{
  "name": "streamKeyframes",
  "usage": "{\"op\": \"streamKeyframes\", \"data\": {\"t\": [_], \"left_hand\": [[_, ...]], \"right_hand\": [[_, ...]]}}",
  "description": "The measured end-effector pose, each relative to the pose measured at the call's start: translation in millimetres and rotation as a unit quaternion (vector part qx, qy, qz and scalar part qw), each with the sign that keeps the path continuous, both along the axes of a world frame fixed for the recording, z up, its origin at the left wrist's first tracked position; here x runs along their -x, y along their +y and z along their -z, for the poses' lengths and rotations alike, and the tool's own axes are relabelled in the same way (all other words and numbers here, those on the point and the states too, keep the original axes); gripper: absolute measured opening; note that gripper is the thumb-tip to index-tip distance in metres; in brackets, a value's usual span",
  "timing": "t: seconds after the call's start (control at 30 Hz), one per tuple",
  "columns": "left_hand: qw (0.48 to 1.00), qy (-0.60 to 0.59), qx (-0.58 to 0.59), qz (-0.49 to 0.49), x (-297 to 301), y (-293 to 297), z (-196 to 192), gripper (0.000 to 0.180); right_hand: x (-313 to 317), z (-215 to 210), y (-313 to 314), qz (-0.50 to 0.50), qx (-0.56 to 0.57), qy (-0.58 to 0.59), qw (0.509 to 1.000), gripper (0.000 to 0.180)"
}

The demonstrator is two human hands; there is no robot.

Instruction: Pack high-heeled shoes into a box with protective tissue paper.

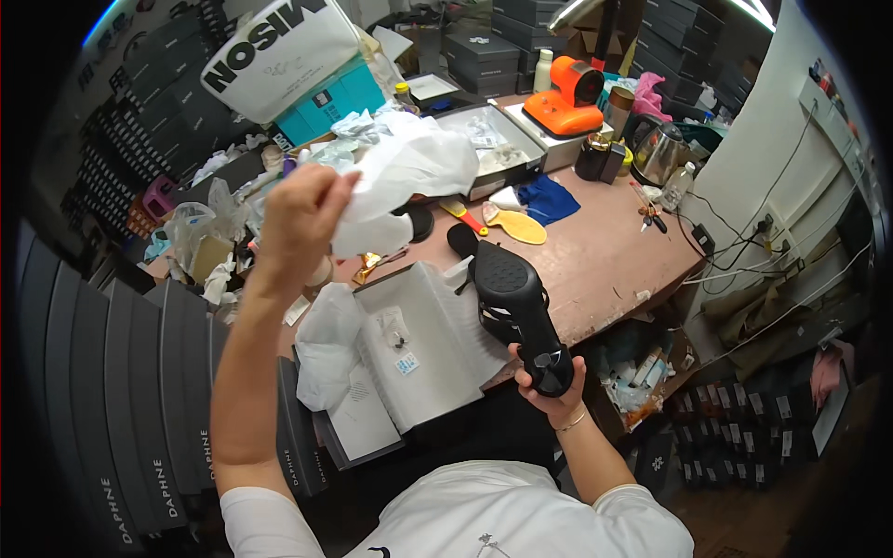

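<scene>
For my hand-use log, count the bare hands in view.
2: the left hand, raised at left, gripping a thin white sheet; the right hand, right of centre, holding a black heeled shoe.

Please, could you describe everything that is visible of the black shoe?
The black shoe shows its sole to the camera, toe pointing away from the person. The front sole has a textured oval patch; straps show at one side; the heel end looks glossy. The right hand holds that end. It appears right of the open box. Its material is uncertain.
</scene>
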State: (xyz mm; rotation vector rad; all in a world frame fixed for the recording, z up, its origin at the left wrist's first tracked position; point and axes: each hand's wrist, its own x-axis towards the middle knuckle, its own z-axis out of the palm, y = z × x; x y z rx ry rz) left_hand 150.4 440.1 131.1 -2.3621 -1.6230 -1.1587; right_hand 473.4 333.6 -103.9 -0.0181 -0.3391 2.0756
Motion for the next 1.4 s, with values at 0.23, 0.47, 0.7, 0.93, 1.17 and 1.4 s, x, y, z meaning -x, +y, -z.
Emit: {"op": "streamKeyframes", "data": {"t": [0.23,0.47,0.7,0.93,1.17,1.4], "left_hand": [[0.981,-0.188,0.037,0.012,-26.0,-29.0,100.6,0.015],[0.974,-0.202,0.065,0.086,-53.2,-159.0,151.2,0.04],[0.991,-0.026,0.011,-0.13,-33.5,-179.2,184.8,0.039],[0.959,-0.26,0.1,-0.047,-21.6,-166.9,187.4,0.033],[0.955,-0.277,0.089,-0.054,-84.6,-167.7,208.9,0.063],[0.888,-0.45,0.037,-0.09,-46.2,-160.3,211.2,0.018]], "right_hand": [[-35.9,-72.3,-40.1,-0.07,-0.205,-0.158,0.963,0.082],[17.2,-71.3,-17.9,-0.121,-0.111,-0.308,0.937,0.062],[53.2,-38.4,-19.1,-0.159,-0.045,-0.302,0.939,0.035],[65.8,-46.6,-23.2,-0.154,-0.073,-0.267,0.949,0.061],[69.0,-49.5,-9.7,-0.11,-0.034,-0.211,0.971,0.06],[51.3,-56.1,-7.9,-0.161,-0.085,-0.247,0.952,0.066]]}}
